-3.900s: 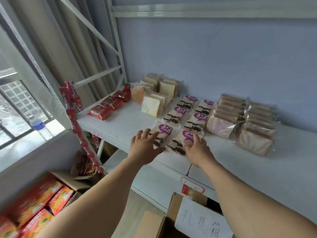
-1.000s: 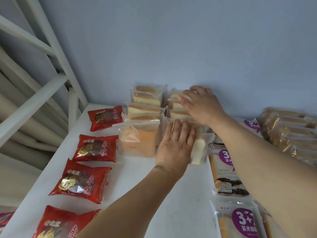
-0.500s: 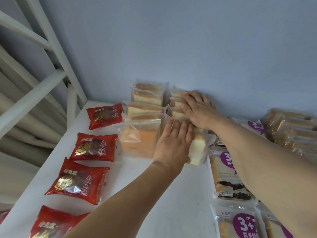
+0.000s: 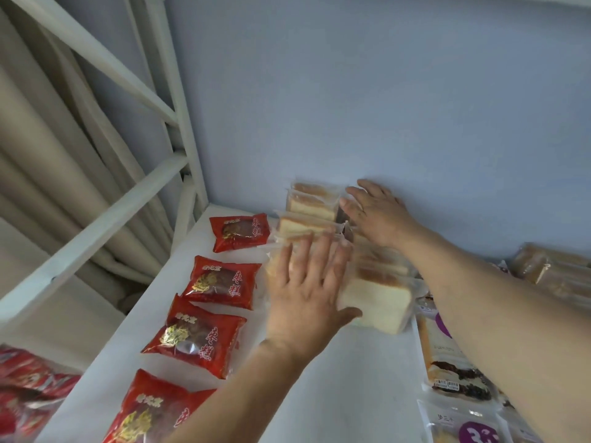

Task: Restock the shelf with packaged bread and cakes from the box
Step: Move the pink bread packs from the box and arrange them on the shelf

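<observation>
Comparing with half a second ago, you have slid your left hand [image 4: 307, 292] leftward, so its spread, straight fingers now cover the front clear packs of the left bread row [image 4: 308, 215], while the thumb touches the front slice pack [image 4: 377, 302] of the right row. That front pack was half hidden under your palm before; now its pale square face shows plainly, tipped toward the camera at the centre of the frame. Your right hand [image 4: 380, 212] has lifted its fingers off the back packs and rests flat with fingers straight and slightly apart, close to the blue wall [image 4: 383, 91]; whether the fingertips touch the wall cannot be told.

Counting: four red cake packs [image 4: 224, 281] lie in a single line down the left side of the white shelf [image 4: 335, 378], running from the back toward the lower left of the frame, each with its long axis across the shelf. Two rows of bread packs stand side by side at the back; the left row shows about three packs, the right row is too hidden to count. Purple-labelled packs [image 4: 454, 372] lie along the lower right edge, at least two visible. Brown bread bags [image 4: 550, 270] sit at the right edge.
</observation>
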